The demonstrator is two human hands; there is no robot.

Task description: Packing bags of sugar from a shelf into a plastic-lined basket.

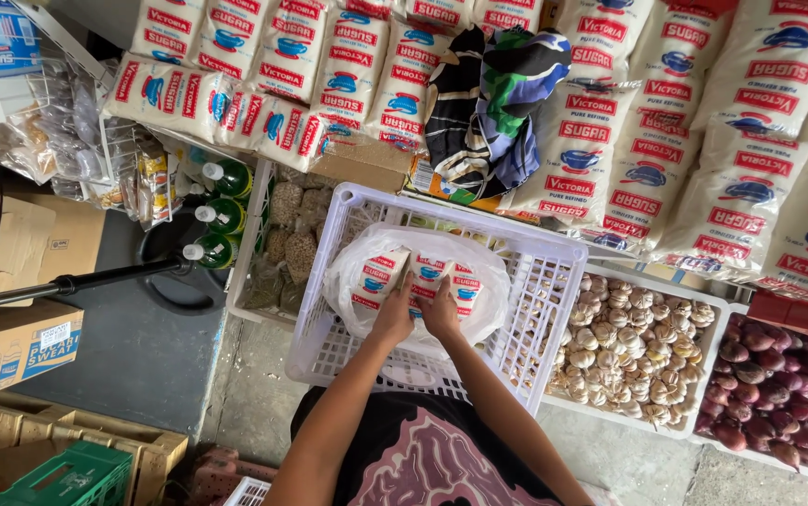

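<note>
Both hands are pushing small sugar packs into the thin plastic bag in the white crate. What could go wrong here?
1. The thin plastic bag could tear: both the left hand and the right hand press sugar packs into it.
2. The white crate has open lattice walls, so the bag film might snag there.
3. A split pack might spill through the crate.

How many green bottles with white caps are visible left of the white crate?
3: green bottles in a stack left of the white crate, top, middle, bottom. More may be hidden behind them.
</note>
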